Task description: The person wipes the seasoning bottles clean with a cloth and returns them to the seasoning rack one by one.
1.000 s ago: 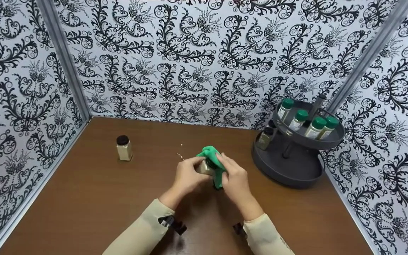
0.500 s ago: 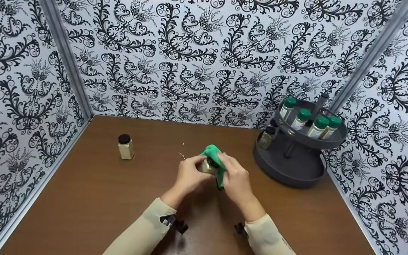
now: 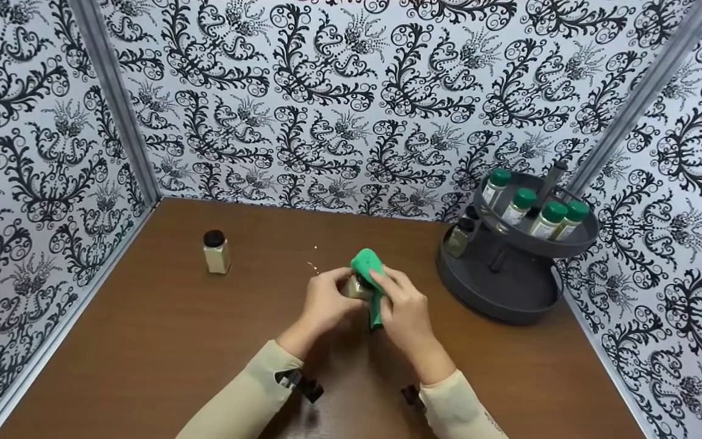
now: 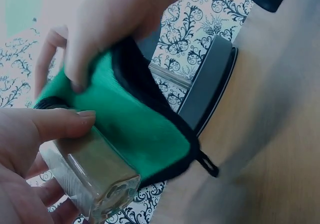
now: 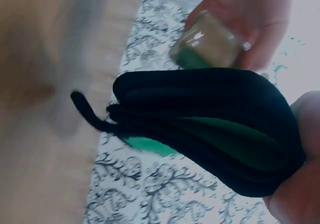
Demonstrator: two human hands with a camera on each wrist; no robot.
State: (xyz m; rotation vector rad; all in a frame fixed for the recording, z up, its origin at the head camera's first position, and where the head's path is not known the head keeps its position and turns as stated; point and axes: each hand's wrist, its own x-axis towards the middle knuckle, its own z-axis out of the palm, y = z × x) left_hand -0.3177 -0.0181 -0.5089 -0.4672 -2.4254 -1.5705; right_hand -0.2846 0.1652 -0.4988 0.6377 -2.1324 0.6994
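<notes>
My left hand [image 3: 326, 303] grips a square glass spice jar [image 4: 97, 166] with pale contents, holding it tilted above the table. In the left wrist view the thumb lies along the jar near its dark ridged cap [image 4: 52, 102]. A green cloth [image 3: 366, 263] with black edging and a small black loop is held in my right hand [image 3: 407, 305]. The cloth is folded over the jar's cap end, and its lower part hangs down beside the jar. From the right wrist, the cloth's black edge [image 5: 195, 91] covers part of the jar.
Another black-capped jar [image 3: 216, 252] stands at the left of the brown table [image 3: 253, 353]. Pale crumbs [image 3: 313, 266] lie beyond my left hand. At right stands a dark two-tier rack [image 3: 497, 305], with several green-capped jars [image 3: 517, 207] on top and dark-capped jars [image 3: 459, 238] below. Patterned walls surround the table.
The green cloth has shifted slightly over the jar's cap, and my right fingers have moved with it. My left hand keeps the jar in nearly the same place.
</notes>
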